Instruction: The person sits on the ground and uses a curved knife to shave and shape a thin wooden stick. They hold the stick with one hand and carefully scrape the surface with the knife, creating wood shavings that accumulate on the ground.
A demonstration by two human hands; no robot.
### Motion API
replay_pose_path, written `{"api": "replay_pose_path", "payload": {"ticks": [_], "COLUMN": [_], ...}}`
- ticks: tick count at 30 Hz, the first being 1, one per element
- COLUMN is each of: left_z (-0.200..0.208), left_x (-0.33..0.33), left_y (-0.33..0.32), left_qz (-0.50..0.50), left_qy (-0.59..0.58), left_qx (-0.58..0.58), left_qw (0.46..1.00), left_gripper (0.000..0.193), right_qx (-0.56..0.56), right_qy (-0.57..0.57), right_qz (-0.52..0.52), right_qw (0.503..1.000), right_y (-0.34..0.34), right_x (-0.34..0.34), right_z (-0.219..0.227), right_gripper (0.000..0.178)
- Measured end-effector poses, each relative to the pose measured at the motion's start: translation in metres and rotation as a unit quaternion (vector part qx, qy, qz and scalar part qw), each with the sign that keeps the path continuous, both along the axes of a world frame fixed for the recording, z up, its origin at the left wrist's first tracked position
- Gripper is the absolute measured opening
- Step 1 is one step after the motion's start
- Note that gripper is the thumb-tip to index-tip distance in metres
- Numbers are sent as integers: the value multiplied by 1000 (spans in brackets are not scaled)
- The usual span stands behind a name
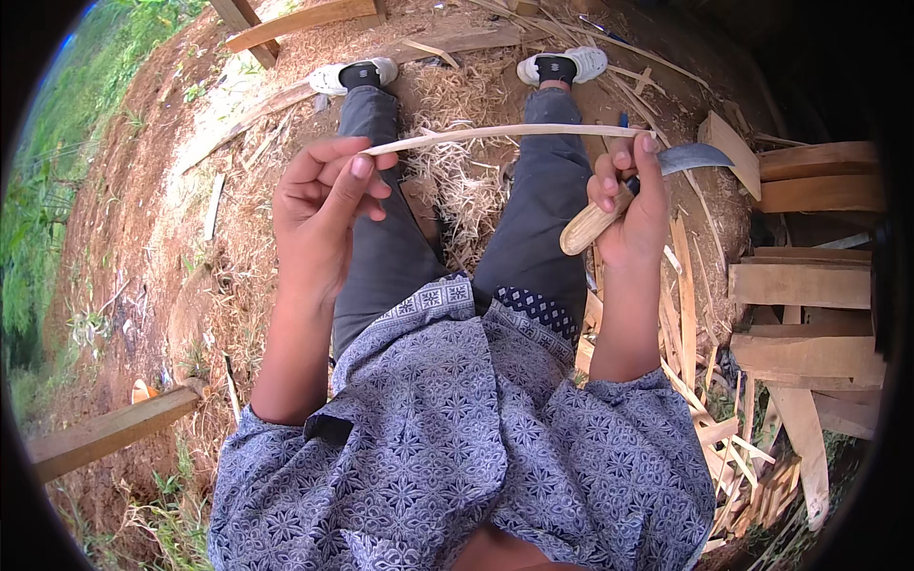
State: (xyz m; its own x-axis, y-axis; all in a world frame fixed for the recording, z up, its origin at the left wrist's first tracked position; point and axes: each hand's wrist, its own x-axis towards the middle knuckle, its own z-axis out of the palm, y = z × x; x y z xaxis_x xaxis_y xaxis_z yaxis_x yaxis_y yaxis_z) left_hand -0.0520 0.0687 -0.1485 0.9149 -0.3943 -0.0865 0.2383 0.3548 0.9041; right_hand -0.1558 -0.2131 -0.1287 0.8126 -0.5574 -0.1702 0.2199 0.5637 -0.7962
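A thin, pale wooden strip stretches between my two hands above my spread legs, slightly bowed upward. My left hand pinches its left end between thumb and fingertips. Its right end rests at the fingertips of my right hand. That same hand also grips a knife with a light wooden handle, held in the curled fingers. The knife's curved grey blade points out to the right, past the thumb. Part of the handle is hidden behind my fingers.
Wood shavings cover the ground between my legs. Sawn, curved wooden pieces are stacked at the right, with offcuts below them. A wooden beam lies at the lower left. Long strips and planks lie beyond my shoes.
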Motion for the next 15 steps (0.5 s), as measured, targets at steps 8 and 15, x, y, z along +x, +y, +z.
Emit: {"api": "replay_pose_path", "payload": {"ticks": [8,15], "left_z": [10,22], "left_x": [3,9], "left_y": [5,12], "left_qz": [57,81], "left_qy": [-31,-27], "left_qx": [-60,-95], "left_qw": [996,992], "left_gripper": [11,11], "right_qx": [-14,-43], "right_qy": [-13,-28], "right_qz": [70,156], "right_qw": [997,986], "right_y": [0,1], "right_x": [-3,-5], "right_z": [-4,-10], "right_gripper": [18,16]}}
